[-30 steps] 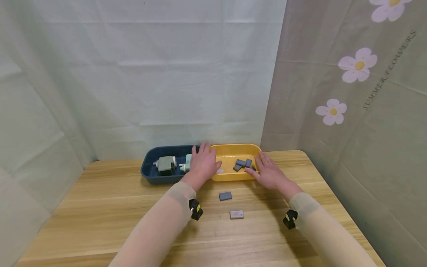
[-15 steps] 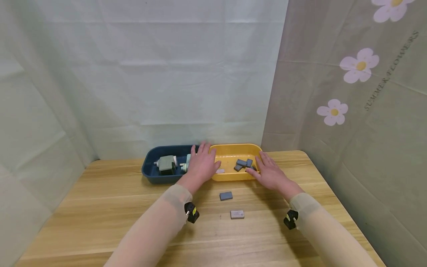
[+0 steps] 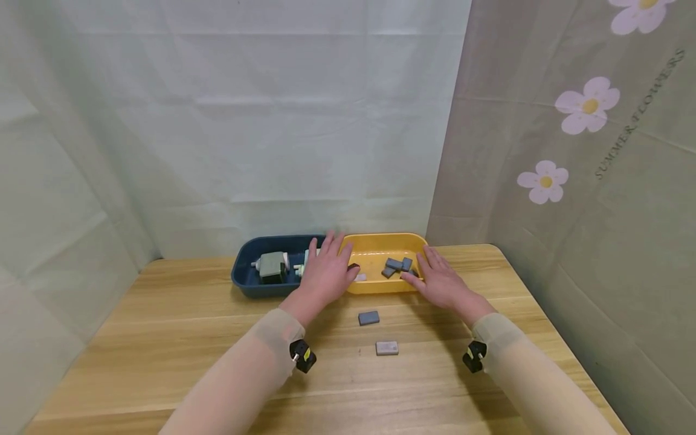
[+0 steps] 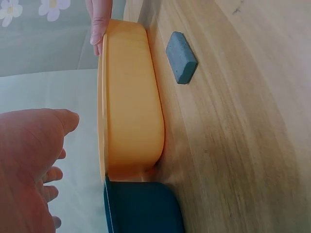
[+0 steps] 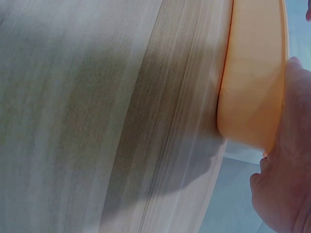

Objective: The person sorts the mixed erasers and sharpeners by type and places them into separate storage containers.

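In the head view, my left hand (image 3: 326,275) lies over the meeting ends of a dark blue tray (image 3: 249,287) and a yellow tray (image 3: 388,287). Its fingers point away from me and hold nothing. My right hand (image 3: 443,279) rests on the yellow tray's right end, fingers extended at the rim and thumb across the front edge. Inside the yellow tray lie several dark grey blocks (image 3: 394,264) and a pale block (image 3: 360,277). A dark block (image 3: 353,267) shows partly beside my left thumb. The left wrist view has my left hand (image 4: 26,155) beside the yellow rim.
A grey block (image 3: 368,318) and a paler block (image 3: 387,348) lie on the wooden table (image 3: 163,362) in front of the yellow tray. The blue tray holds a grey-green object (image 3: 272,267) and a pale green one. Cloth curtains (image 3: 272,121) stand close behind and to the sides.
My left hand has shifted slightly left, its forearm swinging left as well, and a dark block now shows beside its thumb. The right hand stays on the yellow tray.
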{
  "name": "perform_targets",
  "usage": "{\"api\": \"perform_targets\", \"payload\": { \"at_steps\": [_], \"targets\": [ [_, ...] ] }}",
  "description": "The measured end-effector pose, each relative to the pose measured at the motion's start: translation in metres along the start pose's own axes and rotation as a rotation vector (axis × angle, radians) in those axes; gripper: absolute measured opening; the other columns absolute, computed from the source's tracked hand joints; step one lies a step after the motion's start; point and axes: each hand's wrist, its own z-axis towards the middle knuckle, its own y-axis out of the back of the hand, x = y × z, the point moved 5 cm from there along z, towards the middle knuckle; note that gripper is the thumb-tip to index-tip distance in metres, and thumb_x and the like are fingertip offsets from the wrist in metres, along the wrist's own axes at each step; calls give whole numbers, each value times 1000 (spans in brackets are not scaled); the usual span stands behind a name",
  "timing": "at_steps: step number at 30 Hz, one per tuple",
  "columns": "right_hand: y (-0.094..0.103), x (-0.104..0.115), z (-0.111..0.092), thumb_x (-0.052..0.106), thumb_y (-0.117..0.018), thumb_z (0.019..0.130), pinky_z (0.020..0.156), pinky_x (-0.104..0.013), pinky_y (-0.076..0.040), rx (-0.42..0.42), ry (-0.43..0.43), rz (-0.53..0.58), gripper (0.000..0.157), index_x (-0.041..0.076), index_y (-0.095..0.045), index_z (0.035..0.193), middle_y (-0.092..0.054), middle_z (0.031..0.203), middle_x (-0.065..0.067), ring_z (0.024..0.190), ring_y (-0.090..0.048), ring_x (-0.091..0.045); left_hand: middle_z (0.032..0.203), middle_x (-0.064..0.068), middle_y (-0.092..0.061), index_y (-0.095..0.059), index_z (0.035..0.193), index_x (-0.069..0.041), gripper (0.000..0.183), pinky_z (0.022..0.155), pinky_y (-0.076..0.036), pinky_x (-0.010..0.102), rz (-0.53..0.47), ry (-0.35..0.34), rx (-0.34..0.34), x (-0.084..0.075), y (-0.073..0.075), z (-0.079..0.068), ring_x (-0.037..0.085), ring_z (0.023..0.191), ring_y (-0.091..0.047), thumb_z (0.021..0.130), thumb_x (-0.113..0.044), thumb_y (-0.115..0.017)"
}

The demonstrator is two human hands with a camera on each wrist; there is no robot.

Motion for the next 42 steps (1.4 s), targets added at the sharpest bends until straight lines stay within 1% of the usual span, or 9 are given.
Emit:
{"api": "perform_targets", "payload": {
  "at_steps": [5, 11, 15, 18, 22, 28, 31, 36, 42],
  "targets": [
    [1, 1, -1, 64, -40, 116, 135, -59, -7, -3, 5, 3, 93, -9, -22, 171, -3, 182, -28, 168, -3, -46, 179, 15, -32, -49, 167, -13, 68, 132, -13, 67, 10, -15, -1, 1, 2, -9, 37, 168, -19, 112, -49, -64],
    [1, 1, -1, 65, -39, 115, 135, -59, -7, -12, 2, -5, 94, -9, -23, 170, -4, 182, -28, 168, -4, -46, 176, 17, -36, -52, 165, -12, 67, 132, -15, 68, 8, -45, -23, -1, 4, -18, 39, 167, -22, 111, -48, -67],
    [1, 0, -1, 65, -40, 115, 135, -60, -8, -14, 6, -7, 94, -10, -23, 170, -4, 181, -28, 168, -5, -47, 177, 16, -36, -52, 166, -13, 68, 133, -10, 67, 2, -48, -18, -3, 6, -23, 38, 167, -21, 111, -52, -65],
    [1, -1, 0, 66, -39, 115, 135, -60, -8, -12, 6, -10, 95, -10, -23, 170, -4, 181, -28, 168, -5, -47, 177, 15, -36, -52, 166, -14, 69, 133, -9, 67, 10, -57, -15, -5, 7, -28, 37, 168, -21, 111, -53, -64],
    [1, -2, 0, 67, -39, 115, 135, -60, -8, -10, 6, -12, 96, -10, -23, 170, -4, 181, -29, 168, -5, -47, 176, 15, -37, -52, 166, -14, 69, 133, -12, 67, 30, -86, -24, -8, 9, -33, 38, 167, -22, 110, -52, -66],
    [-1, -3, 1, 67, -39, 115, 135, -60, -8, -10, 8, -13, 96, -10, -23, 170, -4, 181, -29, 168, -5, -47, 177, 14, -35, -47, 169, -13, 72, 132, -16, 68, 51, -134, -14, -11, 14, -45, 38, 167, -22, 111, -53, -64],
    [-1, -3, 2, 67, -39, 115, 135, -60, -8, -9, 10, -12, 96, -10, -23, 170, -4, 181, -28, 168, -5, -47, 177, 13, -36, -46, 169, -13, 73, 131, -16, 69, 50, -159, -27, -13, 16, -50, 38, 167, -23, 111, -53, -64],
    [-2, -4, 2, 67, -39, 114, 135, -60, -8, -12, 11, -20, 96, -10, -23, 170, -5, 181, -29, 168, -5, -47, 177, 12, -37, -44, 171, -14, 76, 132, -14, 69, 46, -176, -29, -17, 15, -56, 36, 168, -22, 110, -54, -65],
    [-3, -5, 3, 66, -39, 115, 135, -60, -7, -3, 8, -25, 96, -10, -22, 170, -3, 181, -28, 168, -4, -47, 178, 10, -35, -42, 171, -14, 77, 133, -11, 67, 54, -183, -4, -22, 11, -63, 34, 168, -20, 110, -56, -64]
  ]
}}
